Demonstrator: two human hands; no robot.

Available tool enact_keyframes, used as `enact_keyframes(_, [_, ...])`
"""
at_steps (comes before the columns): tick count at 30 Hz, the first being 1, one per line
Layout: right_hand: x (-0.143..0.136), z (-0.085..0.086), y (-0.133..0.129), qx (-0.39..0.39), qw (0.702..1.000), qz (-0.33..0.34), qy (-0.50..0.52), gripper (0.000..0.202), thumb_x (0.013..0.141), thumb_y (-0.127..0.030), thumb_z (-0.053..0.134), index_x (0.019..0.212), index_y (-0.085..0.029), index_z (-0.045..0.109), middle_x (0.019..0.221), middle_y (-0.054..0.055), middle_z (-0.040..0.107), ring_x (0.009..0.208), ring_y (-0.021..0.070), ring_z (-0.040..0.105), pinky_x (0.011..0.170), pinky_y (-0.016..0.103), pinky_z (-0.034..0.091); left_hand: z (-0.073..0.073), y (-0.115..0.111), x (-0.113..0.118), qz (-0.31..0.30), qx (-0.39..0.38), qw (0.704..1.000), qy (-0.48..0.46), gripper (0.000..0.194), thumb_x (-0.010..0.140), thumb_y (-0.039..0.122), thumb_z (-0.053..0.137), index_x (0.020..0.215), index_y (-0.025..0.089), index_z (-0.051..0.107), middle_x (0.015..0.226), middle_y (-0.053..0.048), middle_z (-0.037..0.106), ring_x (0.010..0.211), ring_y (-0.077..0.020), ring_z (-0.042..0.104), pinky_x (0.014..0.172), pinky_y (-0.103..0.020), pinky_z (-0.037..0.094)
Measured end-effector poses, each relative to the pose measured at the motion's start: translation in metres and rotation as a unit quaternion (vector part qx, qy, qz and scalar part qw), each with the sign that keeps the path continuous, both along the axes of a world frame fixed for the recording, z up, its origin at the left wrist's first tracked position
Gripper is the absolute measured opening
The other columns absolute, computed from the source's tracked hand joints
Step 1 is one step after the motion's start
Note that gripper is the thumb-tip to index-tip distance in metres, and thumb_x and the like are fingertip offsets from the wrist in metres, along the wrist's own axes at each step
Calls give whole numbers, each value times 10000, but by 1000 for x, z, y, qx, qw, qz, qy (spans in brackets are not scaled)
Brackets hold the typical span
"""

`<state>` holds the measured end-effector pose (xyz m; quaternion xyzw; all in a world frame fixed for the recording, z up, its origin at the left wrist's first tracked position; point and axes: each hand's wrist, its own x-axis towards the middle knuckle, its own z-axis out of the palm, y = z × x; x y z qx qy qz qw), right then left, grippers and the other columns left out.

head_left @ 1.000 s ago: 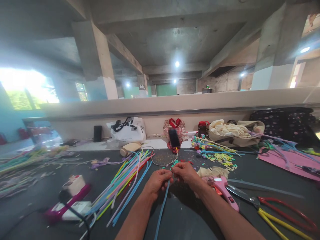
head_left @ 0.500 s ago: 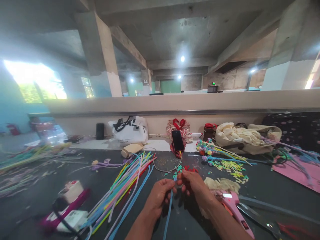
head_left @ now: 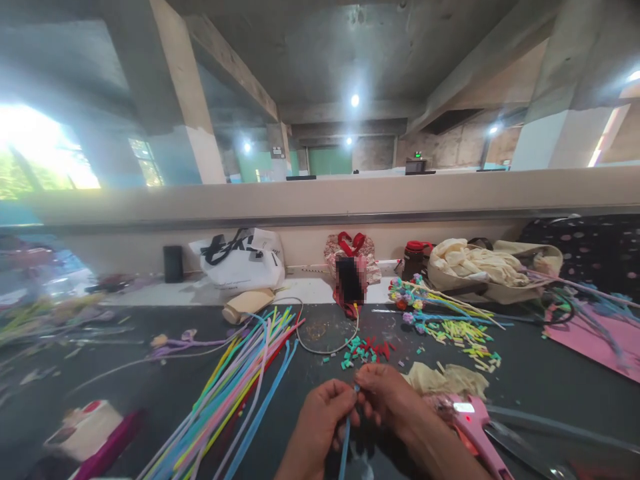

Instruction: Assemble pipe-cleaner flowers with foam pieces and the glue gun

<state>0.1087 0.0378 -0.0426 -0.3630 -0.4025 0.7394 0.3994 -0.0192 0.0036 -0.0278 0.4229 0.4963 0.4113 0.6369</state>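
Observation:
My left hand (head_left: pixel 325 415) is closed in a pinch around the upper part of a light blue pipe cleaner (head_left: pixel 345 450), whose free length hangs toward me. Right beside it, my right hand (head_left: pixel 386 395) pinches at the top end of the same stem, the fingertips of both hands almost touching. A small pale blue tip shows between them; the fingers hide its exact shape. Just beyond the hands lie small cut pieces in teal (head_left: pixel 356 348) and red (head_left: pixel 381 349). Close to my right forearm is a pink glue gun (head_left: pixel 475 427).
A bundle of coloured pipe cleaners (head_left: pixel 235 400) lies to the left. Yellow cut pieces (head_left: pixel 463 333) and small flower stems (head_left: pixel 410 297) lie at the right. A phone (head_left: pixel 351 280) with a cable leans at the back, near a white bag (head_left: pixel 245 263). Pliers (head_left: pixel 520 447) lie at lower right.
Both hands sit slightly lower in view, and the teal and red pieces show more fully beyond them. The view has shifted a little. Both hands stay pinched together at the blue stem.

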Motion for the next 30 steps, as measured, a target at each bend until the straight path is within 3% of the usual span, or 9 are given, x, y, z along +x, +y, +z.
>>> enact_keyframes(13, [-1,9,-5,7,995,68,69,344,526,-412,679,518,-132,480,382,-40,484,296,48,412,300,152,266,22,-10,2,14,49,997,62,246,635,388,573,644,163,476,451,46,522,320,-30,323,340,-160,202])
enact_keyframes(21, [-9,13,-10,83,990,-32,-106,352,603,-490,580,585,-153,478,388,-41,498,307,55,393,314,160,284,12,-1,-3,19,4,998,64,310,589,440,596,655,149,513,461,35,536,313,-40,368,333,-167,210])
enact_keyframes(26, [-9,4,-7,185,953,-106,-217,197,631,-344,568,573,-166,507,422,-60,459,364,70,421,351,170,302,-1,4,-5,20,-4,999,37,334,566,424,610,739,145,547,479,33,550,300,-41,369,326,-170,208])
enact_keyframes(30, [-8,3,-7,226,930,-107,-270,122,661,-263,524,580,-172,536,466,-50,478,391,78,433,364,176,292,-9,8,-6,33,-3,998,49,352,540,441,618,711,140,557,452,42,521,293,-40,343,324,-174,204])
